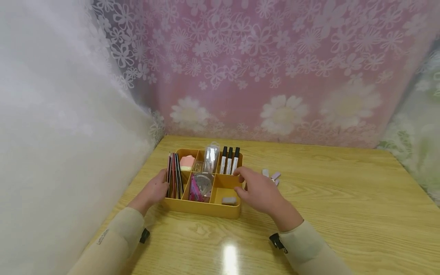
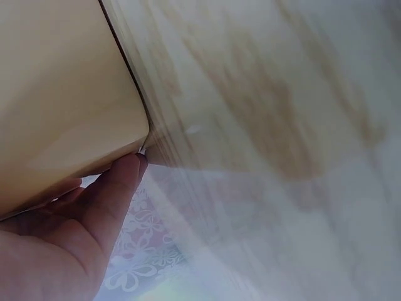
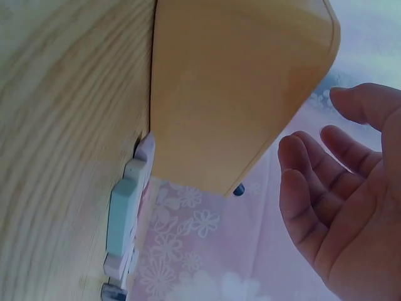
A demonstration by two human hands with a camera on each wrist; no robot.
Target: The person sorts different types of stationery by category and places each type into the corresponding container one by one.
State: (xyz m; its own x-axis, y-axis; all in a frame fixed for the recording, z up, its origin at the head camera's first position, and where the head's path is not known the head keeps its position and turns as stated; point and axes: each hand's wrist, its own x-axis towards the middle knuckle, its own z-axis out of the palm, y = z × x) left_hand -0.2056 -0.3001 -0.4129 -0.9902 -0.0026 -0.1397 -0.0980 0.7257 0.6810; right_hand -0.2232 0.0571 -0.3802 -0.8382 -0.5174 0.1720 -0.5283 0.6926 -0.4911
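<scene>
A yellow compartment organizer sits on the wooden table. At its left end, my left hand grips the side, beside several upright pencils; in the left wrist view its fingers lie along the edge of the wall. My right hand hovers by the right wall, fingers loosely bent, holding nothing. A greyish eraser lies in the front right compartment. Behind that compartment stand three markers with black caps. The front middle compartment holds a clear tape roll and a pink item.
Several small pale blocks, like erasers, lie on the table right of the organizer; one is green. A clear case and a pink-and-yellow item occupy rear compartments. Floral curtains border the table.
</scene>
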